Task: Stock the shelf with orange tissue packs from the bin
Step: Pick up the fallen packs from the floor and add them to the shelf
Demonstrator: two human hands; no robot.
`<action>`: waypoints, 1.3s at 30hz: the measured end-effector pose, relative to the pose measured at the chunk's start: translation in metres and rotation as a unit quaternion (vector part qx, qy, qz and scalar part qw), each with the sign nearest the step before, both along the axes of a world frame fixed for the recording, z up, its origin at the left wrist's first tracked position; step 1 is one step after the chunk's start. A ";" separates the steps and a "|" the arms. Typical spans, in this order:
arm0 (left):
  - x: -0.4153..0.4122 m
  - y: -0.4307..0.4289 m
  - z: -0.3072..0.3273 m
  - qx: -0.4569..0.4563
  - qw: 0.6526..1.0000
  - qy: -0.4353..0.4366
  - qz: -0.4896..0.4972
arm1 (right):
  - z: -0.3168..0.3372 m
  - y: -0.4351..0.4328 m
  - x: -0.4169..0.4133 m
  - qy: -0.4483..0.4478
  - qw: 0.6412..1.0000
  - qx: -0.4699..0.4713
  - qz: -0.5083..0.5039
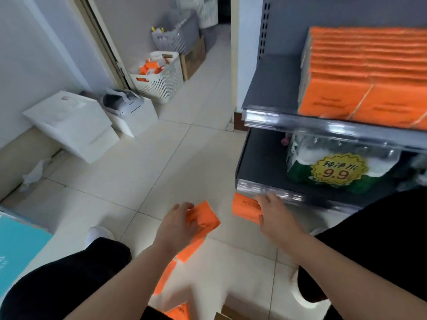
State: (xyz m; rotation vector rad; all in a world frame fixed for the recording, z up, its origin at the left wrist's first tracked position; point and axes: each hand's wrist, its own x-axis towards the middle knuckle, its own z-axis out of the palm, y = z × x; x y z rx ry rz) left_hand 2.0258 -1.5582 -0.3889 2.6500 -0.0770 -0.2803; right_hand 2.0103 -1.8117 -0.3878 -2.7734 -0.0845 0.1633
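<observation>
Tissue packs [204, 217], two, left hand [178, 225], right hand [276, 214]

Pale floor tiles [143, 172] are reflecting soft light beneath a white wall [27, 54] — white boxes [69, 121] are leaning along its base, while a grey basket [178, 35] is sitting by a cardboard box [194, 58] near a doorway [223, 10]

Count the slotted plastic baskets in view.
3. The near white basket stands on the floor, a grey basket is behind it, and a far white basket is at the picture's top edge. More may be hidden past it.
</observation>
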 end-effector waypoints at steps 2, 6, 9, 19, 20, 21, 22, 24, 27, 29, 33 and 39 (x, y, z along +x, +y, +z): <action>0.004 -0.012 0.021 -0.014 0.999 -0.031 -0.021 | 0.024 -0.011 0.000 -0.037 0.999 0.008 -0.003; 0.018 -0.045 0.077 -0.036 0.995 -0.089 -0.034 | 0.072 -0.034 0.002 -0.081 0.997 0.003 0.000; 0.034 -0.069 0.119 -0.062 0.989 -0.137 -0.018 | 0.109 -0.049 0.010 -0.132 0.991 0.018 -0.018; 0.139 -0.097 0.223 -0.105 0.964 -0.239 0.053 | 0.237 -0.064 0.129 -0.251 0.965 0.063 -0.046; 0.153 -0.099 0.228 -0.103 0.963 -0.241 0.060 | 0.244 -0.065 0.151 -0.247 0.966 0.050 -0.049; 0.167 -0.100 0.231 -0.099 0.963 -0.243 0.067 | 0.249 -0.068 0.173 -0.242 0.968 0.038 -0.055; 0.181 -0.102 0.234 -0.096 0.963 -0.243 0.073 | 0.252 -0.072 0.197 -0.233 0.970 0.029 -0.063; 0.208 -0.108 0.237 -0.087 0.965 -0.236 0.074 | 0.253 -0.080 0.240 -0.205 0.976 0.012 -0.077; 0.245 -0.121 0.236 -0.078 0.970 -0.226 0.049 | 0.249 -0.094 0.293 -0.178 0.978 -0.060 -0.091; 0.268 -0.131 0.237 -0.072 0.971 -0.228 0.027 | 0.248 -0.100 0.321 -0.186 0.971 -0.109 -0.103; 0.309 -0.154 0.240 -0.073 0.970 -0.229 -0.019 | 0.249 -0.114 0.365 -0.177 0.964 -0.156 -0.123; 0.341 -0.179 0.237 -0.093 0.968 -0.223 -0.062 | 0.238 -0.132 0.406 -0.209 0.955 -0.172 -0.123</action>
